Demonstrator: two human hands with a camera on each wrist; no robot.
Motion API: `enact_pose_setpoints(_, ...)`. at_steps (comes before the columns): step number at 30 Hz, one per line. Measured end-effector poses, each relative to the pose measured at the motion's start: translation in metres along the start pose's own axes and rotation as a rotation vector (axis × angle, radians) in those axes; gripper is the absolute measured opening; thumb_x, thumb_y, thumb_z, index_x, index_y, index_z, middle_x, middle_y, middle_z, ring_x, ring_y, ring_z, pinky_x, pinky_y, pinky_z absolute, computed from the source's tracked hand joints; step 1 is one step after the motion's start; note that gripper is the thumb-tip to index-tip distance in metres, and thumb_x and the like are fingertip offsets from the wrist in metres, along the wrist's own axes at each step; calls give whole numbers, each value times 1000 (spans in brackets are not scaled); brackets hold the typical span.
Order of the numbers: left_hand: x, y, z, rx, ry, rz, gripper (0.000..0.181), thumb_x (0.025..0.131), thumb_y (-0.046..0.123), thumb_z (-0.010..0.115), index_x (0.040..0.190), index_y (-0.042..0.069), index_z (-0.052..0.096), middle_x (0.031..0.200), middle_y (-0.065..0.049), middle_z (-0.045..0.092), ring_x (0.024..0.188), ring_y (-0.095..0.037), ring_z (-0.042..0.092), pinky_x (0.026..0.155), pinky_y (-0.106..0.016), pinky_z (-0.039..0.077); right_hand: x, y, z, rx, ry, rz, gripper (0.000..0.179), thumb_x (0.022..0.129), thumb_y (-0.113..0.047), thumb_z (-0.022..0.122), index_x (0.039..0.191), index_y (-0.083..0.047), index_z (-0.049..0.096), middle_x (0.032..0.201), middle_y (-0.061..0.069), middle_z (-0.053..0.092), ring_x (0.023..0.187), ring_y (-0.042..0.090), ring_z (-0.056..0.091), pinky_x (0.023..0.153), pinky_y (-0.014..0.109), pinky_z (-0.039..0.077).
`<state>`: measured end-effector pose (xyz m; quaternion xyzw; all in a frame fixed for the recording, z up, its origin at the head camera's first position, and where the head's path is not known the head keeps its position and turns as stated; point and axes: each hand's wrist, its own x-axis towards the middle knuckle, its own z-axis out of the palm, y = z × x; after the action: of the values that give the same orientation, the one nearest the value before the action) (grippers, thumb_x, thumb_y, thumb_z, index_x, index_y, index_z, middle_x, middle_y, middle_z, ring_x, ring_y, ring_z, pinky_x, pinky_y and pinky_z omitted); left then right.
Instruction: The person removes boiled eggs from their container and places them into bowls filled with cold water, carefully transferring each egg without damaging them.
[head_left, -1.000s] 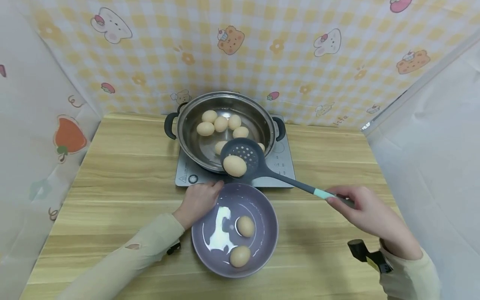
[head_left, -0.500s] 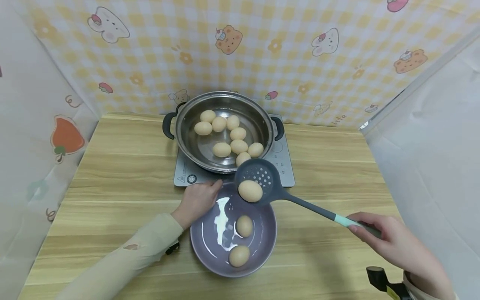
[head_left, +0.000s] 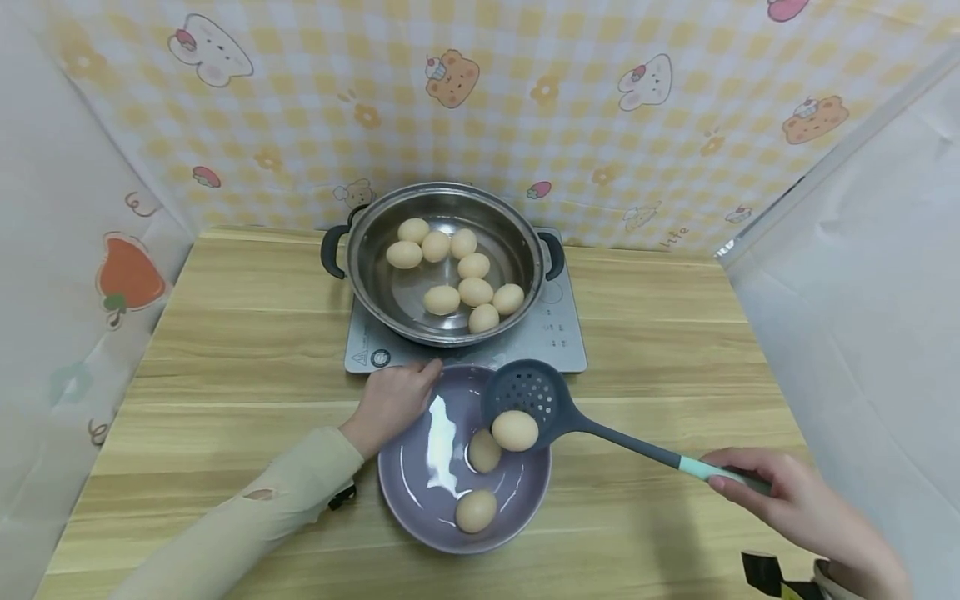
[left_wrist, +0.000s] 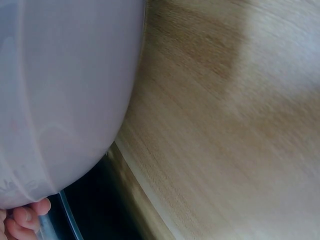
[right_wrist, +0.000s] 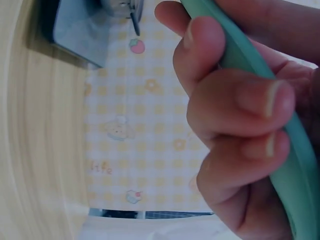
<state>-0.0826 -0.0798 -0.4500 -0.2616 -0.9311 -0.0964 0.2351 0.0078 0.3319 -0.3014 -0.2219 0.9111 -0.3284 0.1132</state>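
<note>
In the head view my right hand [head_left: 798, 500] grips the mint-and-grey handle of a dark slotted spoon [head_left: 570, 417]. One egg [head_left: 515, 431] rests in the spoon's head, which hangs over the right side of a purple bowl [head_left: 408, 492]. Two more eggs [head_left: 476, 511] lie in that bowl. My left hand [head_left: 393, 402] holds the bowl's far left rim. The left wrist view has the bowl's outer wall [left_wrist: 75, 90] and curled fingertips [left_wrist: 25, 217] at its edge. In the right wrist view, fingers [right_wrist: 235, 105] wrap round the mint handle [right_wrist: 250, 60].
Behind the bowl, a steel pot [head_left: 367, 292] with black side handles stands on a flat grey cooktop [head_left: 566, 333]. Several eggs [head_left: 442, 300] lie inside the pot. A wooden table [head_left: 262, 333] bears everything, with a yellow checked cloth [head_left: 495, 150] behind and white sheets at both sides.
The slotted spoon and its egg have come from the pot's front rim towards me, to over the bowl. My right hand has moved back and right; my left hand has stayed on the rim.
</note>
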Motion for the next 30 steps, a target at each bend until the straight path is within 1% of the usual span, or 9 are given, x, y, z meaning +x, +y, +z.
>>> enact_pose_setpoints(4,0,0,-1,-4,-8,-4,10,82,15,62,90,10,58,56,-2,54,36,-15,45,31,-28,30,-1,6,2,6,-13,9,26,81,2,62,99,-17,66,80,-12,61,63,5,47,54,19,37)
enact_pose_setpoints(7,1,0,-2,-1,-15,-4,10,81,14,61,90,10,58,55,-2,54,35,-14,44,31,-28,29,0,11,4,24,-29,-7,27,81,4,62,100,-15,66,85,-11,64,68,5,50,57,18,39)
enact_pose_setpoints(10,1,0,-2,-2,-24,-3,10,81,14,62,90,10,58,56,-3,54,36,-15,45,31,-28,30,1,14,5,54,-45,-29,28,80,6,61,101,-13,65,86,-11,64,68,6,50,56,19,38)
enact_pose_setpoints(19,2,1,-3,-8,-14,3,12,80,13,63,90,9,59,56,-3,55,36,-15,46,32,-29,31,2,13,9,45,-26,-6,28,79,4,63,97,-17,66,75,-11,57,63,6,46,52,21,34)
enact_pose_setpoints(23,2,1,-3,-5,-20,0,11,80,14,63,90,10,58,55,-3,54,36,-15,45,32,-28,30,3,12,9,40,-12,-25,30,77,5,64,94,-20,66,70,-11,53,61,5,44,50,21,33)
enact_pose_setpoints(27,2,1,-4,-6,-27,-3,11,81,14,62,90,10,58,55,-3,54,36,-14,45,32,-28,30,3,12,10,49,-3,-52,33,75,7,65,94,-20,67,67,-10,51,59,4,43,49,20,33)
enact_pose_setpoints(30,2,1,-4,-8,-34,-5,12,81,14,62,91,9,58,55,-3,54,36,-14,44,32,-27,30,4,12,10,37,14,-79,35,73,8,66,94,-20,67,66,-10,49,58,3,42,48,20,32)
